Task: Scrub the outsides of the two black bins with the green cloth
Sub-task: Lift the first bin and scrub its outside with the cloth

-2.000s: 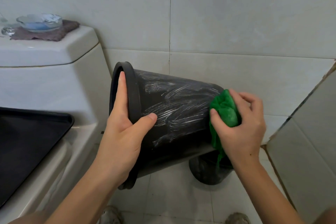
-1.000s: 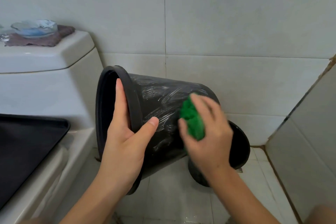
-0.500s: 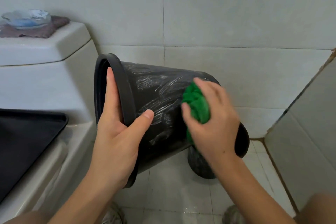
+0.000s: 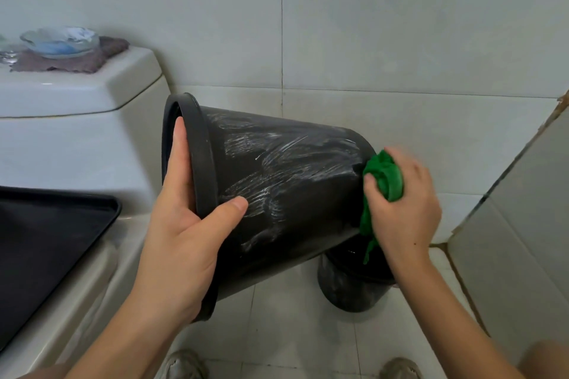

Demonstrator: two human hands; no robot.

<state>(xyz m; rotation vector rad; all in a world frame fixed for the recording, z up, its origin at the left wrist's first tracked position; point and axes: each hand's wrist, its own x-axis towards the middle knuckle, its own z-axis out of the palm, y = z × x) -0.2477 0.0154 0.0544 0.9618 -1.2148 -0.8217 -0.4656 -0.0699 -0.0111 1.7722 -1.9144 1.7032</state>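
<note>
Two black bins sit mid-frame: the tilted bin (image 4: 286, 194), streaked white, has its rim clasped by the left hand (image 4: 184, 234); the right hand (image 4: 403, 209) bunches the green cloth (image 4: 385, 178) at its base, above the second bin (image 4: 348, 286) on the floor.

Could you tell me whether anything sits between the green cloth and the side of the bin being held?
Nothing visible does. The right hand presses the green cloth directly against the base end of the tilted black bin, which the left hand grips at the rim. The second bin stands below, clear.
</note>
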